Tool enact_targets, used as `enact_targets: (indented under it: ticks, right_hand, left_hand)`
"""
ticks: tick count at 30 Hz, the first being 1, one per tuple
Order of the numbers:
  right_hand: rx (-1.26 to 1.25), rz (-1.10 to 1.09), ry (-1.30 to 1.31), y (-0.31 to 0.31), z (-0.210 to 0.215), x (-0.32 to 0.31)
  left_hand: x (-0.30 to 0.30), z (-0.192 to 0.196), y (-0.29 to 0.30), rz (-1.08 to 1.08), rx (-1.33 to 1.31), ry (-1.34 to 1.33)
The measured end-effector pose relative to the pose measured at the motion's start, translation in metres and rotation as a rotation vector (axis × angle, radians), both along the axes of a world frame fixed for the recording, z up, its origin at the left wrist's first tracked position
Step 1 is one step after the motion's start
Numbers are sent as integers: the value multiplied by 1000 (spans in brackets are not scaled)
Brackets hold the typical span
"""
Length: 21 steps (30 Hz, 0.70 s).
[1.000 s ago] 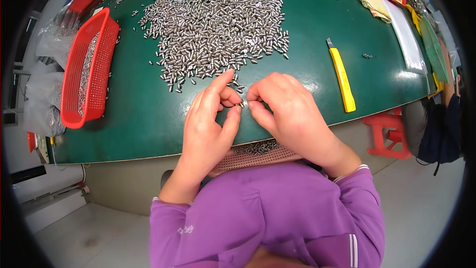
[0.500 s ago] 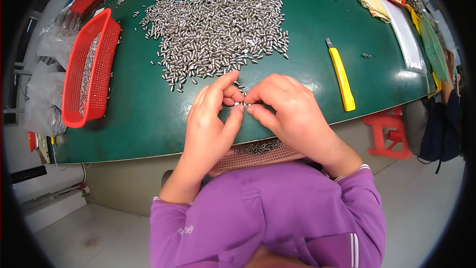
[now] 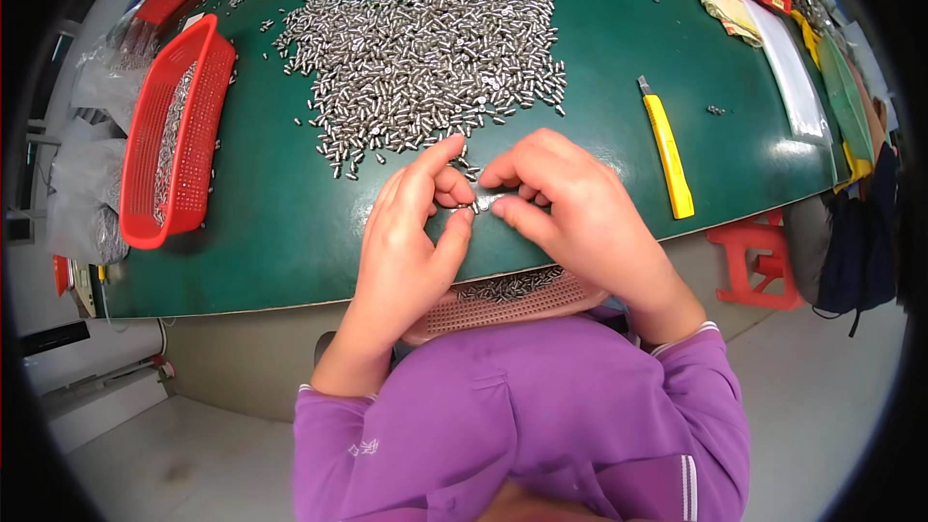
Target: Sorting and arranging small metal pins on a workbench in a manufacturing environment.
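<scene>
Left hand [image 3: 398, 222] looks to be pinching a tiny metal piece [image 3: 476, 206] between thumb and fingertip, right hand [image 3: 578, 205] has thumb and forefinger parted just beside it, and imo it's light, hard, kinda slippery, so best gripped round the sides.

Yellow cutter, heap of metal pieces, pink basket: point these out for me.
Yellow cutter [image 3: 667, 157]: head view, on the handle.
Heap of metal pieces [image 3: 435, 53]: head view, middle of the pile.
Pink basket [image 3: 503, 313]: head view, on its perforated wall.
</scene>
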State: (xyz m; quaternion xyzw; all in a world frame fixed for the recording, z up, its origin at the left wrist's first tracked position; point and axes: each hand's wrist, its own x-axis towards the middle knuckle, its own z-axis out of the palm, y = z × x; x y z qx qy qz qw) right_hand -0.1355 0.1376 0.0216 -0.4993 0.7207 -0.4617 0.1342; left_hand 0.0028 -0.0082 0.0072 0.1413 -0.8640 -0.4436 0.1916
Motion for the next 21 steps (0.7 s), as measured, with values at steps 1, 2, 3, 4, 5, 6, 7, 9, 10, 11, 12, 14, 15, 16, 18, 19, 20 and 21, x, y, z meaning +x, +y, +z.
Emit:
enact_targets:
  ticks: [1,2,3,4,5,6,7,9,10,11,12,14,15,16,18,19,20,21]
  right_hand:
    - [0,-2,0,1,0,0]
    - [-2,-5,22,1,1,-1]
    - [-4,-9,44,2,1,-1]
    - [-3,-11,44,1,0,0]
    - [-10,-39,87,0,0,1]
    - [-16,-68,129,-1,-1,1]
    - [-17,-68,129,-2,-1,2]
    - [-51,-130,248,-4,-2,1]
    - [-50,-131,249,-4,-3,-1]
    - [-29,-122,266,-4,-4,-3]
    - [-7,-112,284,-4,-5,-5]
    - [-5,-108,299,-7,-5,-4]
    - [-2,-102,315,-9,-5,-4]
    - [-1,-103,314,-10,-6,-3]
    - [-40,-84,302,-11,-6,-2]
    - [-41,-83,302,-12,-7,-2]
    - [-53,-71,291,-12,-8,-2]
    - [-65,-59,280,-12,-8,-2]
  left_hand:
    - [-1,1,1,-11,-19,7]
    - [-2,2,2,-22,-37,15]
    - [-2,3,3,-23,-37,14]
    - [-2,3,4,-27,-54,28]
    - [-1,3,4,-31,-71,42]
    - [-1,3,5,-33,-71,42]
    - [-1,4,5,-35,-89,47]
    - [0,5,5,-36,-108,52]
    - [-1,3,4,-34,-124,60]
    - [-1,1,4,-31,-140,69]
    - [-1,-1,4,-32,-140,69]
    - [-2,-1,4,-17,-154,109]
    - [-2,-1,4,-18,-155,109]
    - [-3,-1,4,-3,-142,101]
    - [-3,-1,4,11,-128,93]
    - [-3,-1,4,23,-108,86]
    - [-2,0,5,35,-87,78]
    - [-2,1,5,36,-87,78]
